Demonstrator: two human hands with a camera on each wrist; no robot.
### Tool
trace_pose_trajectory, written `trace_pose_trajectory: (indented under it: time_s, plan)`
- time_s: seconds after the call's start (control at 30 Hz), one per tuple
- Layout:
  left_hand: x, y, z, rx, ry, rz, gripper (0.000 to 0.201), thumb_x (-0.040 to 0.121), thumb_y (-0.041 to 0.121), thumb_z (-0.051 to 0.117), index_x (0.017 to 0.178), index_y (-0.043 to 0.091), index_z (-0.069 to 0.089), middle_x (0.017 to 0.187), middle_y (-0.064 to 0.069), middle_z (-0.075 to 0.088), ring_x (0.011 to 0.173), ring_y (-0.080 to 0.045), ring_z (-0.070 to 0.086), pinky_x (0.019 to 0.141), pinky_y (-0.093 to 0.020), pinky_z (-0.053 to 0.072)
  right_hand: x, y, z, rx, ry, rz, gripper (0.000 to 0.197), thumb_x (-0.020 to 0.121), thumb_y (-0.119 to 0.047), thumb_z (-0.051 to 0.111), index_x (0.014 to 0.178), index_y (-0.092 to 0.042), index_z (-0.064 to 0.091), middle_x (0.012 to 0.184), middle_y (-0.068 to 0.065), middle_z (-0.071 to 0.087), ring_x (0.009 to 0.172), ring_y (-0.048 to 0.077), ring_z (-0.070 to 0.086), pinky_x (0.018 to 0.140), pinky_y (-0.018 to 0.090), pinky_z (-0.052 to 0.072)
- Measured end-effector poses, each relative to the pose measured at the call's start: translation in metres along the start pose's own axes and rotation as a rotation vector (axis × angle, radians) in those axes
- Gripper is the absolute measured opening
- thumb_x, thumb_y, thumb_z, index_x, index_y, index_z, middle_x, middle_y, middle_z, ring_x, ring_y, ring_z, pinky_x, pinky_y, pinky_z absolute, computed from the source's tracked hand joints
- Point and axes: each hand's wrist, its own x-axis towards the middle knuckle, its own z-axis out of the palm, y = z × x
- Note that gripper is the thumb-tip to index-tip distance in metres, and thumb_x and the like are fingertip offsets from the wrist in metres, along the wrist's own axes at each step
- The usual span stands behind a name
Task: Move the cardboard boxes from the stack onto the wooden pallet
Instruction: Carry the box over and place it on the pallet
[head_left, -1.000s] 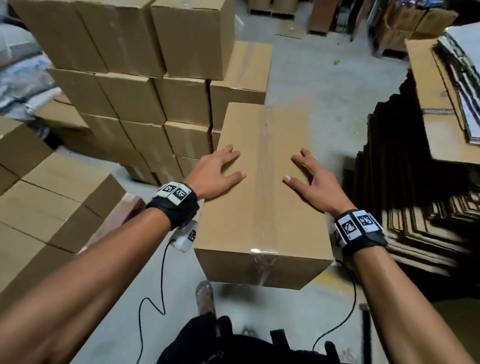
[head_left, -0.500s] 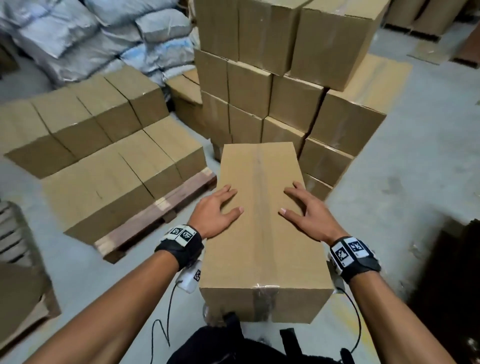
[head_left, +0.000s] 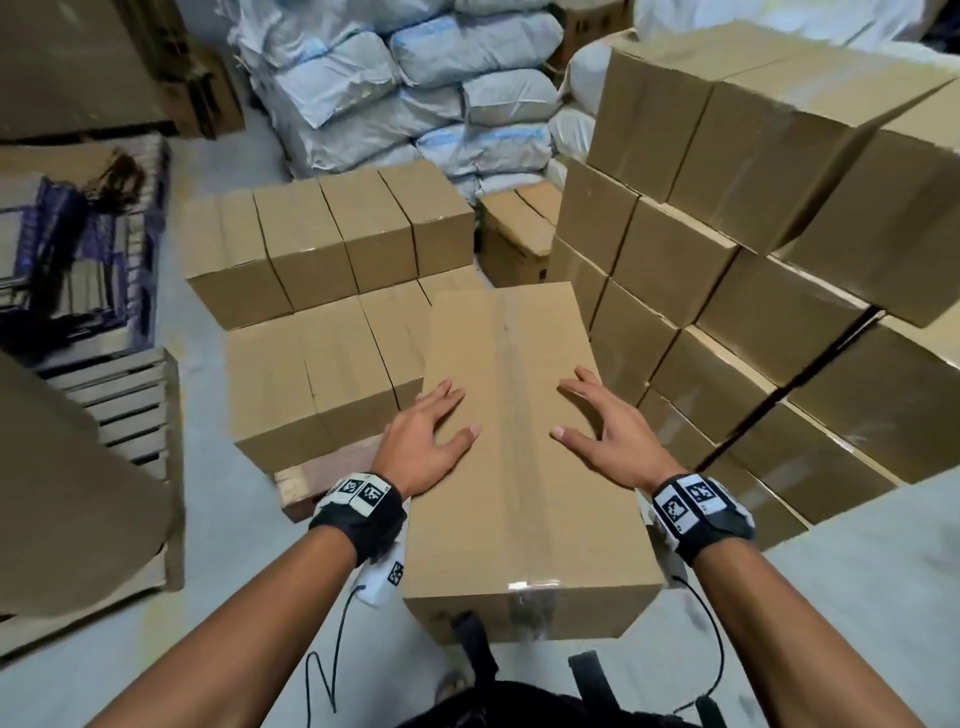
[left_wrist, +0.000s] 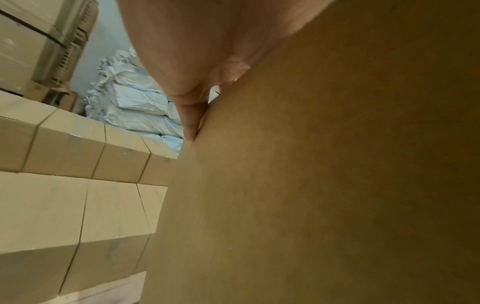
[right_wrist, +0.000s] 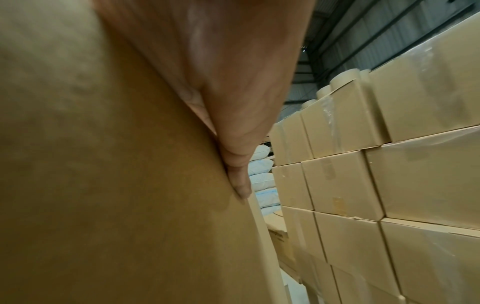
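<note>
I carry a long taped cardboard box (head_left: 519, 467) in front of my body. My left hand (head_left: 426, 431) presses its left side with the thumb laid on top. My right hand (head_left: 608, 436) presses the right side the same way. In the left wrist view straight fingers (left_wrist: 189, 115) lie flat along the box's side (left_wrist: 311, 185); the right wrist view shows straight fingers (right_wrist: 239, 164) against the box (right_wrist: 103, 185). The wooden pallet (head_left: 332, 467) lies ahead to the left, loaded with two rows of boxes (head_left: 322, 374). The tall stack (head_left: 727, 260) stands at the right.
White sacks (head_left: 415, 88) are piled behind the pallet. An empty slatted pallet (head_left: 124, 405) and flat cardboard sheets (head_left: 67, 493) lie at the left. A single carton (head_left: 514, 234) sits between the pallet and the stack (right_wrist: 389, 164). Bare concrete floor lies around my feet.
I have turned left with the box, away from the stack. The loaded pallet has come from the left edge to just ahead. Both hands keep the same hold.
</note>
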Motion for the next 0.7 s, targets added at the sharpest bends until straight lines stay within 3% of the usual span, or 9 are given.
trace_pose_trajectory:
  time_s: [0.1,0.27,0.37,0.5,0.6,0.7]
  plan:
    - [0.024,-0.018,-0.012,-0.009,0.029,-0.045,0.068,0.092,0.066,0.058,0.154,0.039,0.047,0.166,0.026,0.028,0.152,-0.01,0.035,0.122,-0.055,0.032,0.043,-0.005,0.003,0.008,-0.028,-0.044,0.069,0.094,-0.049,0.072,0.156,-0.035,0.044,0.173,-0.01,0.019,0.157,0.006,0.022,0.127,0.035,0.021]
    - [0.074,-0.037,-0.019,-0.033,0.092,-0.082,0.068,0.092,0.064,0.06,0.154,0.038,0.048,0.166,0.025,0.029,0.15,-0.009,0.038,0.123,-0.047,0.034,0.12,0.006,0.002,-0.01,-0.069,-0.118,0.068,0.095,-0.05,0.071,0.155,-0.036,0.044,0.173,-0.011,0.02,0.157,0.006,0.022,0.129,0.042,0.024]
    - [0.111,-0.045,-0.016,-0.045,0.103,-0.112,0.069,0.091,0.066,0.059,0.154,0.039,0.048,0.165,0.026,0.028,0.15,-0.009,0.038,0.123,-0.046,0.033,0.169,0.02,-0.003,-0.012,-0.104,-0.15,0.066,0.096,-0.048,0.071,0.155,-0.037,0.044,0.173,-0.013,0.02,0.158,0.006,0.021,0.129,0.041,0.023]
    - [0.176,-0.05,-0.008,-0.041,0.137,-0.133,0.066,0.094,0.059,0.063,0.154,0.033,0.05,0.166,0.021,0.031,0.149,-0.01,0.04,0.123,-0.033,0.029,0.243,0.046,-0.016,0.008,-0.141,-0.191,0.065,0.096,-0.046,0.071,0.154,-0.038,0.044,0.172,-0.013,0.021,0.157,0.005,0.02,0.129,0.041,0.022]
    - [0.233,-0.051,0.001,-0.042,0.159,-0.175,0.069,0.092,0.064,0.06,0.154,0.035,0.049,0.166,0.022,0.031,0.15,-0.013,0.039,0.124,-0.042,0.034,0.304,0.07,-0.03,0.028,-0.165,-0.214,0.066,0.096,-0.042,0.073,0.154,-0.036,0.044,0.172,-0.011,0.023,0.157,0.005,0.021,0.129,0.038,0.022]
    - [0.289,-0.048,0.009,-0.047,0.188,-0.212,0.068,0.092,0.062,0.062,0.153,0.035,0.05,0.165,0.022,0.031,0.151,-0.015,0.039,0.123,-0.043,0.035,0.364,0.091,-0.048,0.045,-0.193,-0.219,0.066,0.096,-0.041,0.074,0.154,-0.036,0.044,0.173,-0.01,0.022,0.157,0.007,0.024,0.128,0.035,0.022]
